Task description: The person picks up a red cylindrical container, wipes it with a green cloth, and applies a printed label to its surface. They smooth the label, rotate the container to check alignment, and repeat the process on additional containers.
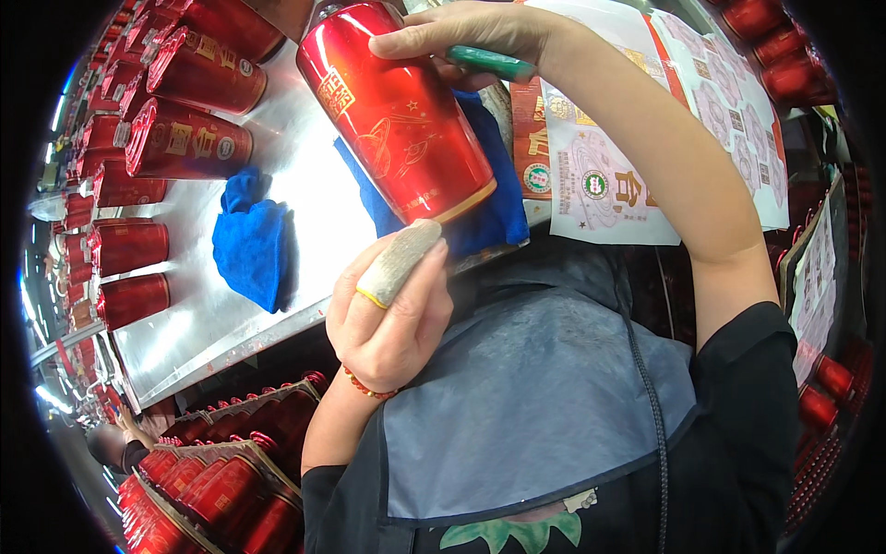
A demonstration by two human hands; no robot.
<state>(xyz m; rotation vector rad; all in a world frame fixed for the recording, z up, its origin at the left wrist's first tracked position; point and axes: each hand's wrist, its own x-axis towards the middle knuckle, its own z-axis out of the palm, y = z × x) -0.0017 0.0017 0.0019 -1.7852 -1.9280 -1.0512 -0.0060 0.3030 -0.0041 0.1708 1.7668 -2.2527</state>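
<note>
A glossy red bottle [397, 115] with gold lettering and drawings is held tilted above the worktable, its gold-rimmed base toward me. My right hand [480, 32] grips it near the top, thumb across its front, and also keeps a green stick-like tool [492, 63] in the fingers; the tool's end is hidden. My left hand [392, 309] is closed, its fingertips at the bottle's base edge. A grey fabric finger sleeve [403, 263] with a yellow rim covers one of its fingers. Beneath the bottle lies a blue cloth [503, 157].
Several red bottles [189, 138] line the metal table's [175, 346] left side. Near them lies a crumpled blue cloth [251, 242]. Printed decal sheets [600, 175] lie at the right. Racks of red bottles [231, 489] stand at the lower left, where another person [115, 443] is partly visible.
</note>
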